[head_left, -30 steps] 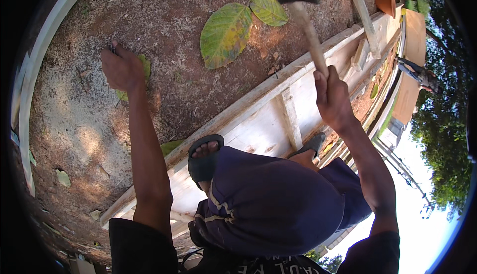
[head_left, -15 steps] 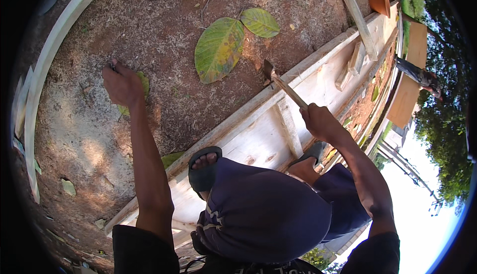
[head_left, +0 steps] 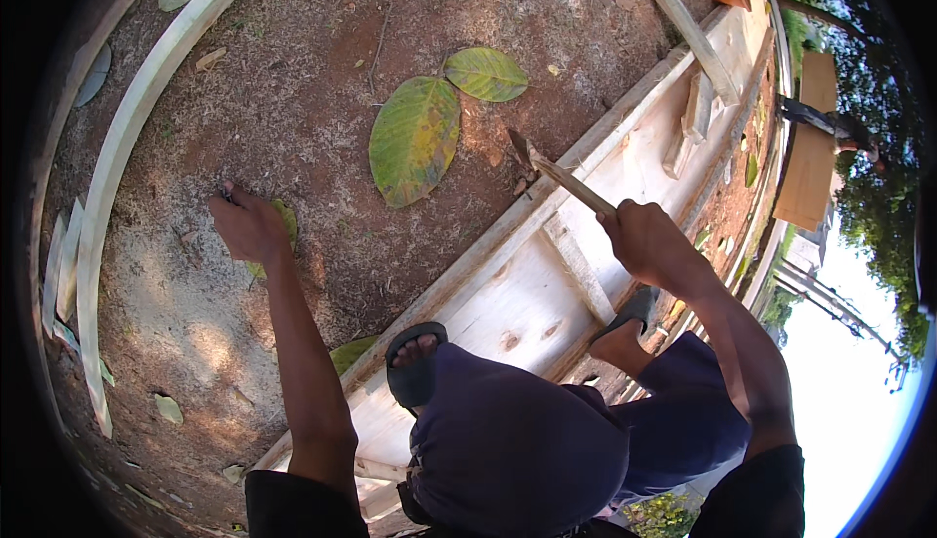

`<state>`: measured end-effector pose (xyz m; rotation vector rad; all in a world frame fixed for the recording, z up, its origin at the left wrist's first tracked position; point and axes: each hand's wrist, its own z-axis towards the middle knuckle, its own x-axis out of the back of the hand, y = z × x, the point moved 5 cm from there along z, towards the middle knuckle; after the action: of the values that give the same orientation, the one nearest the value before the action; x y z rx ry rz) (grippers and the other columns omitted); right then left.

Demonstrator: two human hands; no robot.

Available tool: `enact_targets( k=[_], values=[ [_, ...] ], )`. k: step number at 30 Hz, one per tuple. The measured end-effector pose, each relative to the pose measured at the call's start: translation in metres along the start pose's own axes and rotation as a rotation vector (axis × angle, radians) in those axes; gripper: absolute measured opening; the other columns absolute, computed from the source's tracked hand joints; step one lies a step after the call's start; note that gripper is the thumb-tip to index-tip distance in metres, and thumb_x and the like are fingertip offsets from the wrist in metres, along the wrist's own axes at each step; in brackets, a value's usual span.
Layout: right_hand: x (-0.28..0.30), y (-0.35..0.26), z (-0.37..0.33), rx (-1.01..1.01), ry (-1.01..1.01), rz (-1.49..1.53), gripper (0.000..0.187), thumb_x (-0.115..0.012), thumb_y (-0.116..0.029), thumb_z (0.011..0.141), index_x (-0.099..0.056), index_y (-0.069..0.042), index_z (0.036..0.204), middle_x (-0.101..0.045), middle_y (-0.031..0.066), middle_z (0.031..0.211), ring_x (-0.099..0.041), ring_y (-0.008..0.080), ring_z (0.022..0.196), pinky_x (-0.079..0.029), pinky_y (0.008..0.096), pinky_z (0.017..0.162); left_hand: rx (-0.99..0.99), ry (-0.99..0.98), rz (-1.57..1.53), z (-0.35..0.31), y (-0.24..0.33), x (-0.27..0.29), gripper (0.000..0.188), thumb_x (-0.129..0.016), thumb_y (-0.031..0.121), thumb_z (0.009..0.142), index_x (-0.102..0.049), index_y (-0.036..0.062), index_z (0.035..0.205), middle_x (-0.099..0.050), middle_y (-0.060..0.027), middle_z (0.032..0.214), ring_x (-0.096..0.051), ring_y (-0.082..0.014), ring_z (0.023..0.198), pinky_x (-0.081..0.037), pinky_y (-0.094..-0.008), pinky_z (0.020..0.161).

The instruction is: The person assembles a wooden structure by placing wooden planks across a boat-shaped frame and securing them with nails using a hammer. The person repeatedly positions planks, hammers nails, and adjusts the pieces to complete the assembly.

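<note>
Wooden-handled hatchet (head_left: 547,169) in right hand (head_left: 649,240), fingers wrapping handle

Axe head (head_left: 518,148) blurred at 12 o'clock; small dark item in left hand (head_left: 249,226) too tiny to identify.

My arms are bare from the short black sleeves (head_left: 293,504) of my shirt down to my hands. I wear loose dark purple trousers (head_left: 527,450) and dark open sandals (head_left: 415,372), toes showing at the front strap.
</note>
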<state>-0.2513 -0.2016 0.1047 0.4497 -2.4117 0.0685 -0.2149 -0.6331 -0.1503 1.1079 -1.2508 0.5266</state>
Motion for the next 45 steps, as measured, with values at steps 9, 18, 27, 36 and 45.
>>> enact_targets(
  k=[9, 18, 27, 36, 45],
  values=[
    [0.015, -0.014, -0.016, -0.184, 0.531, 0.503, 0.037, -0.043, -0.035, 0.108, -0.049, 0.001, 0.1, -0.061, 0.017, 0.065, -0.066, 0.0337, 0.06, -0.05, 0.0445, 0.056, -0.01, -0.058, 0.0, -0.011, -0.002, 0.007, 0.037, -0.045, 0.039, 0.107, -0.057, 0.0053, 0.104, -0.067, -0.0164, 0.09, -0.065, -0.0357, 0.084, -0.047, -0.0515, 0.069],
    [0.144, -0.073, -0.007, 0.069, 0.708, 0.589, 0.052, -0.041, -0.044, 0.109, -0.052, -0.003, 0.08, -0.044, 0.0002, 0.055, -0.044, 0.0149, 0.044, -0.036, 0.0287, 0.045, 0.021, -0.046, 0.028, -0.008, -0.013, 0.012, 0.038, -0.044, 0.039, 0.107, -0.059, 0.0048, 0.106, -0.068, -0.0161, 0.092, -0.065, -0.0357, 0.085, -0.047, -0.051, 0.071],
    [-0.016, -0.005, -0.007, -0.061, 0.002, 0.095, 0.04, -0.047, -0.033, 0.107, -0.053, 0.003, 0.092, -0.063, 0.0245, 0.07, -0.064, 0.0445, 0.065, -0.051, 0.0528, 0.061, -0.009, 0.001, -0.03, -0.003, 0.008, 0.002, 0.037, -0.045, 0.039, 0.107, -0.06, 0.0052, 0.111, -0.068, -0.0163, 0.095, -0.066, -0.0355, 0.086, -0.048, -0.0512, 0.072],
    [0.053, -0.02, -0.015, -0.026, 0.671, 0.626, 0.031, -0.041, -0.025, 0.11, -0.054, -0.004, 0.091, -0.052, 0.0088, 0.061, -0.057, 0.0245, 0.056, -0.045, 0.0367, 0.054, -0.021, 0.007, 0.043, -0.009, -0.008, 0.004, 0.033, -0.05, 0.037, 0.105, -0.06, 0.0048, 0.106, -0.068, -0.0171, 0.09, -0.065, -0.0355, 0.082, -0.048, -0.0496, 0.07],
    [0.152, -0.028, -0.001, -0.105, 0.626, 0.76, 0.05, -0.048, -0.042, 0.107, -0.057, 0.0, 0.082, -0.049, 0.0033, 0.06, -0.047, 0.0131, 0.055, -0.037, 0.0308, 0.052, -0.035, 0.045, 0.038, -0.008, -0.011, 0.016, 0.035, -0.047, 0.038, 0.106, -0.058, 0.0042, 0.103, -0.067, -0.0167, 0.087, -0.064, -0.0358, 0.078, -0.047, -0.0497, 0.067]
  ],
)
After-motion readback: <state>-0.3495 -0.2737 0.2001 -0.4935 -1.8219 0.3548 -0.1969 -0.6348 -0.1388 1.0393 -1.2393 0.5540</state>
